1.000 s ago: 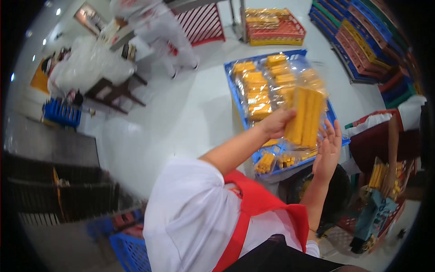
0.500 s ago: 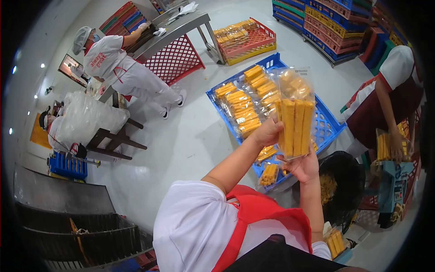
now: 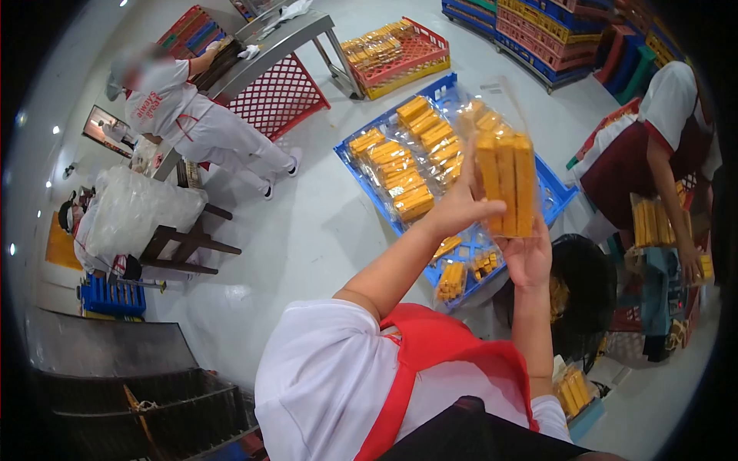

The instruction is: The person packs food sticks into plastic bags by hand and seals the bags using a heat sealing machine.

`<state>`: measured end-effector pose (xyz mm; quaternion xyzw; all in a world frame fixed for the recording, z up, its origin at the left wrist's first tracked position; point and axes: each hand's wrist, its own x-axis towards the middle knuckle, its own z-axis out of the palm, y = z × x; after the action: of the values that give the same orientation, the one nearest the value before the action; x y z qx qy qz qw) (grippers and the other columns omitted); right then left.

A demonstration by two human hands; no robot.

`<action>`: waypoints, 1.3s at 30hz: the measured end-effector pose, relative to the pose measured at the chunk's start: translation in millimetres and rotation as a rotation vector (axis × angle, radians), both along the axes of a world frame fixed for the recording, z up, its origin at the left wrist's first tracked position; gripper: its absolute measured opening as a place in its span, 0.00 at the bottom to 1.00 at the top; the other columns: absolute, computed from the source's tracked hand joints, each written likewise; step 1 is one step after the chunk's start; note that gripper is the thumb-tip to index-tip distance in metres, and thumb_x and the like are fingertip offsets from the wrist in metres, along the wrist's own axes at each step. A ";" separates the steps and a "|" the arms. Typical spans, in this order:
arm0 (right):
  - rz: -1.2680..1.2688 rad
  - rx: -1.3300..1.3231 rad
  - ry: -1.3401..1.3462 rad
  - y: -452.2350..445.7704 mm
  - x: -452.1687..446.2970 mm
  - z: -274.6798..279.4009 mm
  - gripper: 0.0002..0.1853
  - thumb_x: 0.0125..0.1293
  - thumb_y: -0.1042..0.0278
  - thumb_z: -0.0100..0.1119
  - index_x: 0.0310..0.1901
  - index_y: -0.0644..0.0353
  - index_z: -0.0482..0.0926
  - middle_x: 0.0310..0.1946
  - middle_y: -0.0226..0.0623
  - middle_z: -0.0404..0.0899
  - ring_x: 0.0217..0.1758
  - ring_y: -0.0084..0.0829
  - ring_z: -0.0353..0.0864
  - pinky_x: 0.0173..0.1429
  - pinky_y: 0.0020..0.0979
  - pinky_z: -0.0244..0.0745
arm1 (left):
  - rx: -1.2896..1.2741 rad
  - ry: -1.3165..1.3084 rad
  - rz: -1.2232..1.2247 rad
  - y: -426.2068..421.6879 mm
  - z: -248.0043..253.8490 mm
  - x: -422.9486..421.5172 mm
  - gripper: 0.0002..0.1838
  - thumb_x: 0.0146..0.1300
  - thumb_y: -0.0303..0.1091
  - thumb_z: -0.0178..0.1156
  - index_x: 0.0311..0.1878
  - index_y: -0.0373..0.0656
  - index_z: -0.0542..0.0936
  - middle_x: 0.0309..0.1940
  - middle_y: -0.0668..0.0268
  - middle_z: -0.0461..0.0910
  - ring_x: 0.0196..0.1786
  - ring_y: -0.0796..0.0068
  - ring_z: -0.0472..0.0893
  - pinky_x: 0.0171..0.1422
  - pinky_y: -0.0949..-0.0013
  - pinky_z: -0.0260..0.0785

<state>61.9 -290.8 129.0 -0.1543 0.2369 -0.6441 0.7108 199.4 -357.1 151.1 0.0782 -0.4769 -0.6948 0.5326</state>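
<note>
A clear plastic bag of yellow sticks [image 3: 507, 180] is held upright in front of me, its loose top end rising above the sticks. My left hand [image 3: 463, 203] grips its left side, the thumb across the front and the fingers along the edge and behind. Under the lower end is my right hand [image 3: 529, 257], closed around the bottom of the bag, its fingers partly hidden. Beyond and below, a blue plastic crate [image 3: 555, 183] contains several similar bags [image 3: 400, 180], some lying in rows.
Right, a co-worker in a dark apron [image 3: 623, 165] handles another bag [image 3: 652, 221] by a light-blue machine [image 3: 657, 296]. A black-lined bin [image 3: 588, 261] stands near my right arm. Another co-worker [image 3: 165, 100] is at a metal table [image 3: 280, 50]. Stacked crates [image 3: 538, 38] and red crate [image 3: 430, 58] lie beyond.
My left hand has shifted on the bag, its thumb now lower across the front and its fingers extended up the side. The right hand still supports the bottom. The whole view has shifted slightly.
</note>
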 end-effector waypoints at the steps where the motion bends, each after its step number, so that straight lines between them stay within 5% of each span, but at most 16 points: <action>1: 0.005 -0.015 -0.019 1.9 1.4 -3.6 0.28 0.65 0.48 0.31 0.60 0.59 0.57 0.56 0.41 0.64 0.55 0.42 0.68 0.53 0.42 0.69 | 0.022 -0.117 0.029 -3.6 -0.5 1.0 0.41 0.48 0.33 0.63 0.63 0.42 0.50 0.55 0.64 0.64 0.58 0.72 0.64 0.62 0.67 0.54; 6: 0.171 -0.077 -0.180 13.0 -0.7 -5.9 0.32 0.63 0.41 0.31 0.60 0.58 0.56 0.57 0.43 0.62 0.55 0.45 0.68 0.50 0.46 0.70 | 0.198 -0.061 -0.110 -3.8 0.8 7.8 0.30 0.45 0.29 0.63 0.54 0.37 0.65 0.48 0.64 0.71 0.52 0.71 0.70 0.57 0.68 0.60; 12: 0.454 -0.085 -0.359 19.7 -9.9 -21.6 0.32 0.61 0.41 0.34 0.59 0.58 0.59 0.54 0.48 0.64 0.52 0.52 0.68 0.45 0.48 0.72 | 0.096 -0.151 -0.280 1.3 -2.3 5.0 0.38 0.44 0.31 0.65 0.59 0.40 0.57 0.51 0.64 0.68 0.54 0.73 0.68 0.58 0.69 0.59; 17: 0.099 0.013 -0.102 19.7 -8.9 -12.5 0.23 0.64 0.55 0.36 0.57 0.60 0.62 0.53 0.43 0.67 0.55 0.42 0.68 0.50 0.45 0.69 | 0.028 -0.151 -0.256 3.0 4.8 5.8 0.41 0.47 0.40 0.66 0.62 0.41 0.56 0.55 0.65 0.65 0.58 0.73 0.63 0.61 0.67 0.54; 27: 0.187 -0.045 -0.142 22.2 -0.9 -23.2 0.22 0.64 0.59 0.38 0.56 0.65 0.63 0.54 0.40 0.67 0.56 0.34 0.67 0.60 0.35 0.60 | 0.066 -0.293 -0.210 8.2 5.6 19.4 0.42 0.49 0.44 0.63 0.63 0.41 0.53 0.55 0.65 0.65 0.57 0.74 0.64 0.57 0.69 0.58; 33: -0.001 -0.028 -0.080 21.2 -6.4 -24.6 0.22 0.64 0.60 0.39 0.56 0.64 0.62 0.54 0.38 0.66 0.56 0.34 0.66 0.60 0.35 0.59 | 0.074 -0.262 -0.085 10.4 -2.9 7.6 0.55 0.50 0.35 0.63 0.65 0.45 0.27 0.59 0.59 0.56 0.61 0.66 0.61 0.61 0.67 0.55; 37: -0.152 -0.081 0.158 28.3 -3.9 -17.7 0.22 0.64 0.60 0.39 0.57 0.60 0.60 0.53 0.36 0.67 0.55 0.31 0.67 0.56 0.33 0.64 | -0.179 -0.303 0.060 21.8 -5.9 -7.1 0.54 0.49 0.28 0.61 0.65 0.46 0.28 0.62 0.57 0.52 0.64 0.66 0.55 0.64 0.66 0.51; 39: -0.172 -0.067 0.233 30.6 -5.8 -17.1 0.22 0.64 0.59 0.39 0.58 0.59 0.60 0.53 0.36 0.67 0.55 0.30 0.67 0.54 0.32 0.66 | -0.092 -0.269 0.057 23.5 -6.3 -10.3 0.54 0.48 0.27 0.61 0.65 0.46 0.29 0.62 0.58 0.52 0.64 0.66 0.55 0.64 0.67 0.50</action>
<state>56.1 -260.2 111.9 -0.2308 0.3082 -0.6879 0.6152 189.1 -333.6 144.8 0.1598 -0.5727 -0.6400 0.4866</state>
